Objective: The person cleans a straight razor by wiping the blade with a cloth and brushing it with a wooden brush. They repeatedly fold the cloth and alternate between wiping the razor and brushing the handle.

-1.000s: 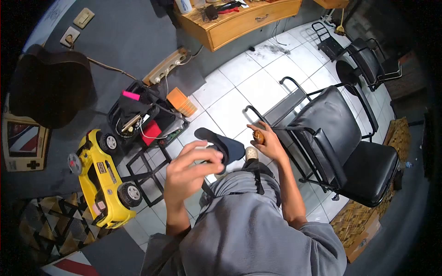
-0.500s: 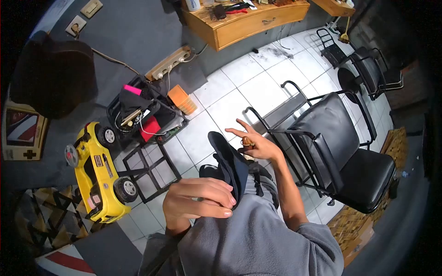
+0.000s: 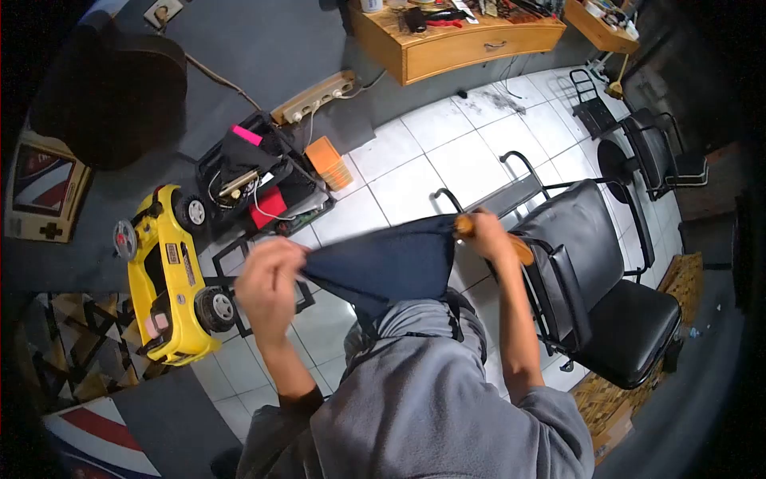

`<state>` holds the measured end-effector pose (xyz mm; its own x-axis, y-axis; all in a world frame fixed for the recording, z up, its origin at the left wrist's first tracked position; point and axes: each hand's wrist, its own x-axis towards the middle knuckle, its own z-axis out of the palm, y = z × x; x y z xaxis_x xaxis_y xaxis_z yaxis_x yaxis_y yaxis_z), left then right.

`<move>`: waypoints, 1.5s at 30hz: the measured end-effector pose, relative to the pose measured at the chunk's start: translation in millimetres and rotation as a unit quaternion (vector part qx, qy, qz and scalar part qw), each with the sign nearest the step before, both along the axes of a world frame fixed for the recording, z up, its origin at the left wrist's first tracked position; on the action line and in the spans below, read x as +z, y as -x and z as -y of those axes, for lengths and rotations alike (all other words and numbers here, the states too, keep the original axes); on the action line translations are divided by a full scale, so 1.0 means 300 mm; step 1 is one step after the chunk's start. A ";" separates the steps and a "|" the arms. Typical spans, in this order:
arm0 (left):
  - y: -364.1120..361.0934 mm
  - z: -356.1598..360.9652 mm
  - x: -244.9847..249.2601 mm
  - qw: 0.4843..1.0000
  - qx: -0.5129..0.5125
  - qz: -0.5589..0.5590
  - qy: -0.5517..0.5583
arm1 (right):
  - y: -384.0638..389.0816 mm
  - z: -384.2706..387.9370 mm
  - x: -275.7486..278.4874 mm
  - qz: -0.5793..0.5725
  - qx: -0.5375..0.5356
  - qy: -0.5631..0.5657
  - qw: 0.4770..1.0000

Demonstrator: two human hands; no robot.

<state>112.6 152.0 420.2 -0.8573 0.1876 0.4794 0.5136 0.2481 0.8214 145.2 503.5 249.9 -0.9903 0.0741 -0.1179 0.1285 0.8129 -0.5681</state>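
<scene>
White floor tiles [image 3: 403, 188] gleam past the black padded chair [image 3: 572, 223]; beside it, dark navy cloth [image 3: 391, 259] stretches, left hand [image 3: 270, 279] pinching one end, right hand [image 3: 490, 238] curled round a half-hidden orange-brown tool [image 3: 523, 251], any cloth grip unclear.

No text can be read, the label [image 3: 172, 253] on the yellow toy car [image 3: 185, 281] being too small.

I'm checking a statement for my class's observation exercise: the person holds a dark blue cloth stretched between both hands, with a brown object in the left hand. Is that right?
Not quite: the brown object is in the right hand, not the left hand, as the head view shows. The dark blue cloth is stretched between both hands.
</scene>
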 end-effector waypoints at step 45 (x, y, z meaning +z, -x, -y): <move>0.314 -0.290 -0.125 0.970 -0.077 0.121 -0.198 | -0.230 -0.285 0.647 -0.342 -0.252 -0.010 0.905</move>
<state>18.5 239.1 382.8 -0.9298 0.1656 0.3286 0.3002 -0.1751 0.9377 214.3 588.9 443.9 -0.6704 0.5327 0.5166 0.1101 0.7599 -0.6407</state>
